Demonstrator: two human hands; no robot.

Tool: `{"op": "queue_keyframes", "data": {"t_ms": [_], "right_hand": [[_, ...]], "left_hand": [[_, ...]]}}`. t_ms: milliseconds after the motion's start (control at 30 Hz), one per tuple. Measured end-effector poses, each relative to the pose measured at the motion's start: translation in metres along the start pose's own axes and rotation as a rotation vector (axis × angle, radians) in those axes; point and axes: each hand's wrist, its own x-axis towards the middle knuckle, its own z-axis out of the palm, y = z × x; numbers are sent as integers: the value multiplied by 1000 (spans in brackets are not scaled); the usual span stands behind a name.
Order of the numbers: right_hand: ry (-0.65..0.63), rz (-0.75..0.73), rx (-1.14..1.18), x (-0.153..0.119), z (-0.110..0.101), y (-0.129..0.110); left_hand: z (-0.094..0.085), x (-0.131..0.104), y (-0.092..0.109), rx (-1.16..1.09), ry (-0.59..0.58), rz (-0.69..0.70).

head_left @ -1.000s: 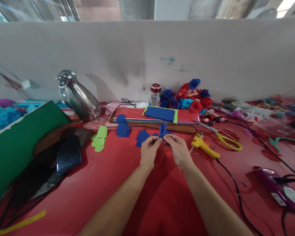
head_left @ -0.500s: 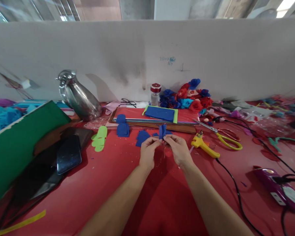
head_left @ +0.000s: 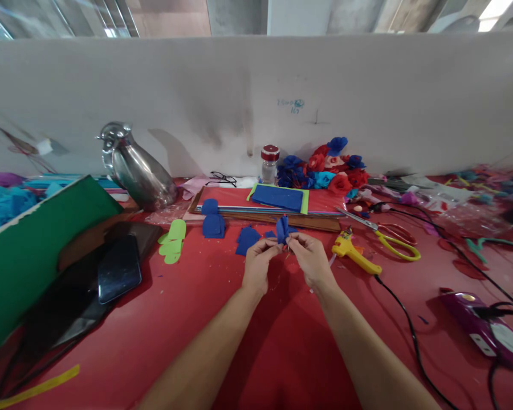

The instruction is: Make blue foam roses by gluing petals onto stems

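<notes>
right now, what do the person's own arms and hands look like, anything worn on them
The left hand and right hand are both ungloved. No sleeve shows on the left forearm or right forearm; both narrow toward the wrist. No watch or bracelet is visible, and no clear marking. The fingers are too small and partly hidden to rule out a ring.

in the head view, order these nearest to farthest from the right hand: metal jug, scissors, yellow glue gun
1. Yellow glue gun, just right of the right hand.
2. Scissors, farther right.
3. Metal jug, back left, by the wall.
</notes>
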Motion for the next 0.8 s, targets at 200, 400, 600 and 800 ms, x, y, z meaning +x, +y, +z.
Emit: {"op": "queue_keyframes", "data": {"t_ms": [200, 400, 600, 800], "right_hand": [[2, -16, -33, 1, -2, 0], [-20, -23, -43, 2, -2, 2], [-28, -11, 2, 0, -2, 0], [-66, -14, 6, -3, 0, 0]], "left_hand": [[0, -1, 1, -5, -1, -8], [-1, 2, -1, -59, 33, -26], [-4, 7, -3, -90, 57, -39], [-7, 10, -4, -148, -11, -66]]}}
